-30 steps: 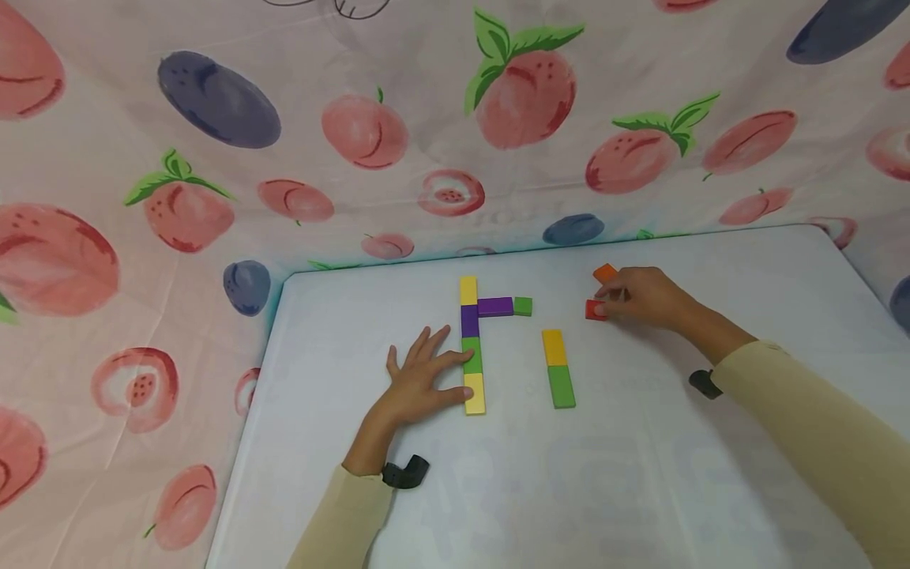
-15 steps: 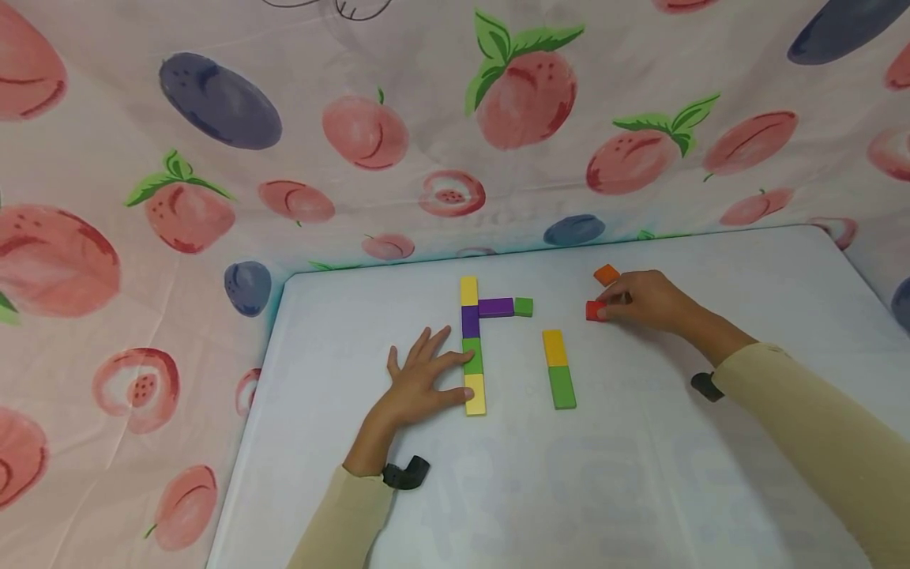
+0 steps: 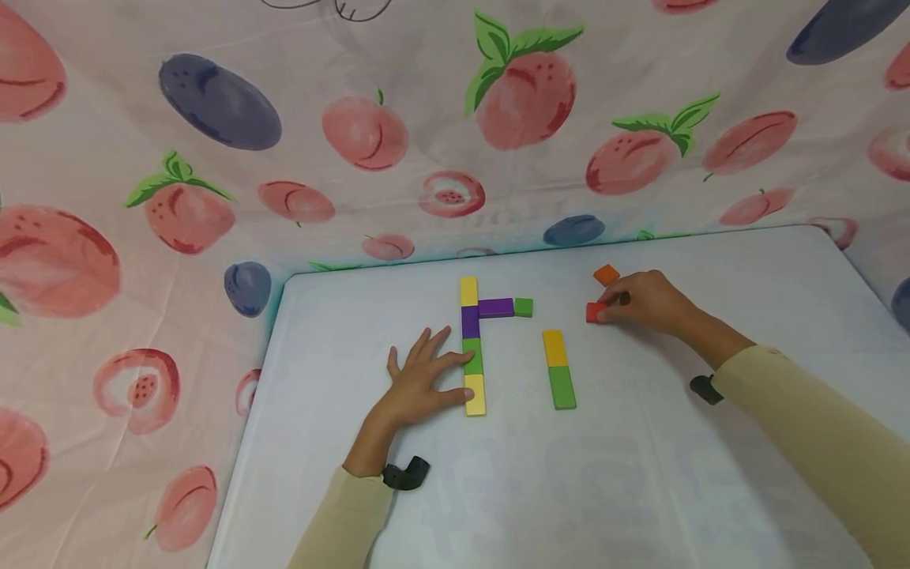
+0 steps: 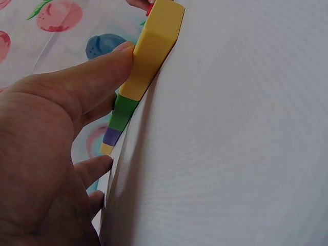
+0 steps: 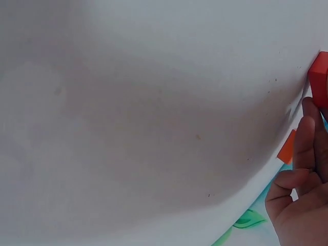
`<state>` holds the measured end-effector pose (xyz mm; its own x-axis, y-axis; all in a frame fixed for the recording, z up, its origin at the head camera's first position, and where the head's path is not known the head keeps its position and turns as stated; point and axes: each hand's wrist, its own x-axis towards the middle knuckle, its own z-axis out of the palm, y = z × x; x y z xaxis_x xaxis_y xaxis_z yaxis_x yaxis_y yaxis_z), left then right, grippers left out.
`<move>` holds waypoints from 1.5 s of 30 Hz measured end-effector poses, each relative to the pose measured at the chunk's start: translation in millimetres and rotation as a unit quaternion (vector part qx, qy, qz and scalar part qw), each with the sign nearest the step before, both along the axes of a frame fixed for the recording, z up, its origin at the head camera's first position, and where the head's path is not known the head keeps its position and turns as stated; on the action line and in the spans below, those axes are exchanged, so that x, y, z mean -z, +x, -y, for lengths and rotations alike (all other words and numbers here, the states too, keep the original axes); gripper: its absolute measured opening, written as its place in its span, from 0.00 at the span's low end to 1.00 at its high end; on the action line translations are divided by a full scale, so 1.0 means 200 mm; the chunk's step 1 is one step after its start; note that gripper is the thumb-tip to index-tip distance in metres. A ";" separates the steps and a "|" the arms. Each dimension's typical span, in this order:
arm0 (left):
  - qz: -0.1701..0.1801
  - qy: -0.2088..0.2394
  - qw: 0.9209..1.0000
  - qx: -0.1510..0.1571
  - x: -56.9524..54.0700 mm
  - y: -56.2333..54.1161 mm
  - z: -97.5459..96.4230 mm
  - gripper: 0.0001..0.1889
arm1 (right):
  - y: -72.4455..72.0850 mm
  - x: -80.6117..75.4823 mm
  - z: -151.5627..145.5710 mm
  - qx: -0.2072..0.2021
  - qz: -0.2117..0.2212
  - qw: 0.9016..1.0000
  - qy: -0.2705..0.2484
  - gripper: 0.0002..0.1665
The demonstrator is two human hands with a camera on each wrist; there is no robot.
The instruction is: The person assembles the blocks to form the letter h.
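Note:
My left hand [image 3: 415, 387] rests at a column of flat blocks, fingers spread. Its thumb touches the near yellow block [image 3: 476, 403] and its index fingertip the green block [image 3: 475, 365]. Beyond these, the column continues with a purple block [image 3: 470, 322] and another yellow block [image 3: 468, 291]. The left wrist view shows the thumb against the yellow block's [image 4: 154, 41] side. Farther right, my right hand [image 3: 650, 300] pinches a small red block [image 3: 593, 313] low at the table between thumb and fingers. An orange block [image 3: 607, 274] lies just behind those fingers.
A second purple block [image 3: 495, 307] juts right from the column, with a small green block [image 3: 523, 307] at its end. Between the hands lie an amber block [image 3: 554, 348] and a green block [image 3: 562, 387], end to end. Fruit-patterned cloth [image 3: 398, 197] rises behind the white table [image 3: 604, 490].

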<state>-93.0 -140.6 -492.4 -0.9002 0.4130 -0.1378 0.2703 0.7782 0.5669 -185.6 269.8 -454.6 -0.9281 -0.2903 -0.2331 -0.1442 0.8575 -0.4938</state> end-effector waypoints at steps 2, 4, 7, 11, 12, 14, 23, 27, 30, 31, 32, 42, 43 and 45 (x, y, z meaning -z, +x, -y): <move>0.000 -0.001 1.000 0.000 0.00 0.00 0.00 0.32 | 0.00 0.00 0.00 0.005 0.005 1.000 -0.006 0.17; -0.001 -0.002 1.000 0.000 0.00 0.00 0.00 0.32 | 0.00 0.01 0.00 0.009 0.009 1.000 -0.012 0.17; 0.000 -0.001 1.000 -0.001 0.00 0.01 0.00 0.32 | 0.00 0.01 -0.01 0.017 0.013 0.999 -0.025 0.17; -0.001 0.004 1.000 0.000 -0.01 0.01 0.00 0.32 | 0.01 0.02 -0.02 0.031 0.020 0.998 -0.045 0.19; -0.001 0.002 1.000 -0.001 -0.01 0.01 0.00 0.32 | 0.01 0.03 -0.02 0.033 0.022 0.998 -0.051 0.20; 0.000 0.000 1.000 -0.001 -0.02 0.01 0.00 0.32 | 0.01 0.02 -0.01 0.038 0.024 0.997 -0.064 0.22; -0.004 0.004 1.000 -0.001 -0.01 0.01 0.00 0.31 | 0.00 0.02 0.05 0.058 0.053 0.993 -0.092 0.27; -0.003 0.000 1.000 -0.001 -0.01 0.00 -0.01 0.32 | 0.00 0.02 0.08 0.072 0.068 0.990 -0.102 0.26; 0.000 -0.002 1.000 -0.002 -0.01 0.00 -0.01 0.32 | 0.00 0.03 0.11 0.082 0.071 0.988 -0.111 0.25; 0.000 -0.001 1.000 -0.002 -0.01 0.00 0.00 0.32 | 0.00 0.03 0.12 0.084 0.071 0.987 -0.113 0.25; 0.000 -0.001 1.000 -0.002 -0.01 0.01 0.00 0.32 | 0.00 0.03 0.12 0.086 0.070 0.987 -0.114 0.24; -0.002 0.004 1.000 -0.001 -0.01 0.01 -0.01 0.31 | 0.01 0.03 0.20 0.102 0.074 0.983 -0.133 0.25; -0.001 0.004 1.000 -0.001 -0.01 0.01 -0.01 0.31 | 0.01 0.02 0.21 0.104 0.076 0.983 -0.132 0.26; -0.001 0.006 1.000 -0.001 -0.01 0.01 -0.01 0.32 | 0.00 0.02 0.22 0.108 0.079 0.983 -0.129 0.25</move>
